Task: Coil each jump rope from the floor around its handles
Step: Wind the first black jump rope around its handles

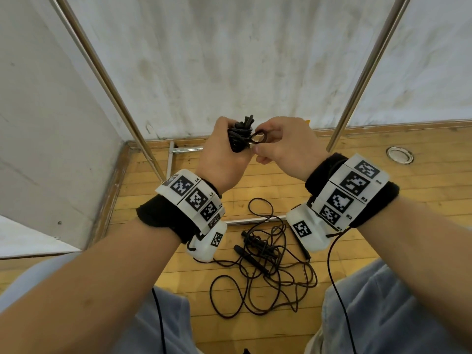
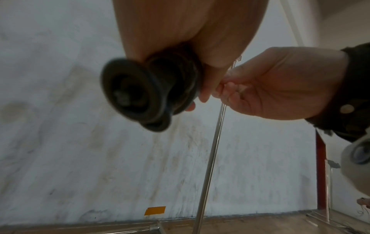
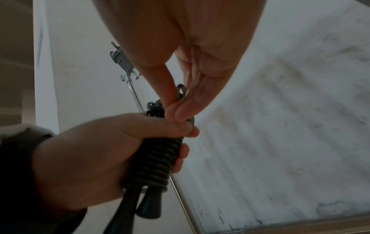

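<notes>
Left hand point(image 3: 84, 158) grips coiled jump rope point(image 3: 158, 159) upright, handles downward.

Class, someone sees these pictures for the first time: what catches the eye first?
The left hand grips a coiled jump rope at chest height, while the right hand pinches its last loop. Below, between the knees, loose ropes lie tangled on the wooden floor.

Both forearms are raised in front of the body, hands close together at chest height. Left hand point(image 1: 221, 154) is fisted around the wound jump rope point(image 3: 158, 159), thumb on top. Right hand point(image 1: 286, 146) pinches a rope loop point(image 1: 258, 137) between thumb and forefinger; other fingers curled.
</notes>
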